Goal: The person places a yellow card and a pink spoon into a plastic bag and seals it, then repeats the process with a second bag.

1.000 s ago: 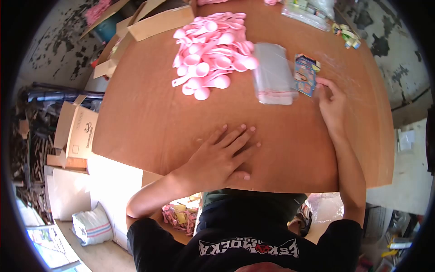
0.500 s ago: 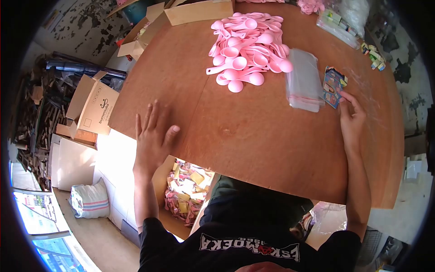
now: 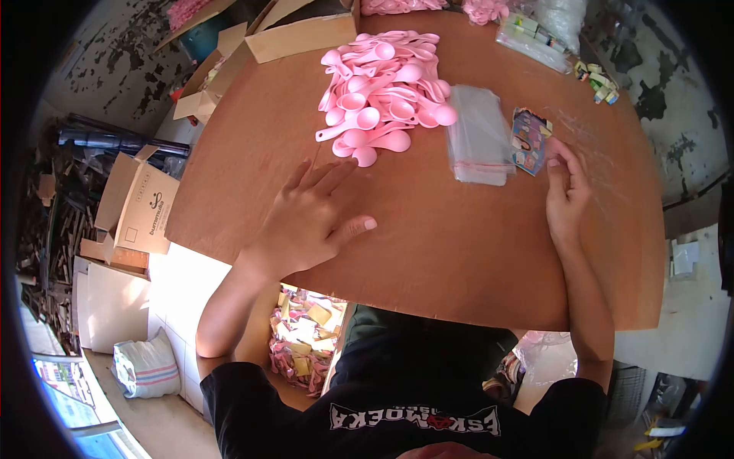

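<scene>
My left hand [image 3: 313, 210] is over the tabletop, fingers spread and thumb out, holding nothing. Its fingertips are close to the lowest spoons of a heap of pink plastic measuring spoons [image 3: 382, 96]. My right hand [image 3: 567, 187] has its fingers curled, with thumb and fingertips at the right edge of a small stack of colourful printed cards [image 3: 529, 141]. How firmly they grip the card there is hard to see. Left of the cards lies a stack of clear plastic bags [image 3: 479, 138], between them and the spoons.
A brown wooden table [image 3: 428, 245] spans the view. An open carton [image 3: 302, 34] stands at its back edge, with more pink pieces behind. Packets of small boxes [image 3: 531, 42] lie at the far right. Below the front edge, a carton holds wrapped pieces [image 3: 310, 336].
My left hand has moved right and forward, toward the spoon heap. My right hand stays at the cards' edge. The whole view has shifted slightly.
</scene>
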Demonstrator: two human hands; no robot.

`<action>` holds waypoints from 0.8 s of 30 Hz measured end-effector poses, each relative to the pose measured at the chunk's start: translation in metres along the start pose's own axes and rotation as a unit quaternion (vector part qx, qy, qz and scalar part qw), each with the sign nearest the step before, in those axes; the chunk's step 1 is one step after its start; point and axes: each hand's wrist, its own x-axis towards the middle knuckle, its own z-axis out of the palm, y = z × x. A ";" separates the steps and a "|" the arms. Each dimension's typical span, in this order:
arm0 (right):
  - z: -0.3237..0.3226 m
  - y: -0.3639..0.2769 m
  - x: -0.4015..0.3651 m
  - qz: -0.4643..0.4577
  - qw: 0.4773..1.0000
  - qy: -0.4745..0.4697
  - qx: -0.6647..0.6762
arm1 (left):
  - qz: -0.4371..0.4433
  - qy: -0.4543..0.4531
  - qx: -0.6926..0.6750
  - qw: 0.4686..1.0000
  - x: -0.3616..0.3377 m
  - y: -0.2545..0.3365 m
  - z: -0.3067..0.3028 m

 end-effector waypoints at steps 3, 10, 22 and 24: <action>0.005 -0.009 -0.003 -0.058 0.993 0.023 0.099 | 0.089 0.029 -0.061 0.994 0.033 0.021 0.006; -0.002 -0.039 -0.014 -0.257 0.963 0.012 -0.077 | 0.205 0.102 -0.216 0.949 0.103 0.060 0.041; 0.002 -0.047 -0.032 -0.336 0.942 -0.010 0.017 | 0.184 0.108 -0.585 0.782 0.099 0.076 0.076; 0.004 -0.046 -0.023 -0.262 0.965 0.005 -0.004 | 0.077 0.067 -0.699 0.708 0.103 0.073 0.069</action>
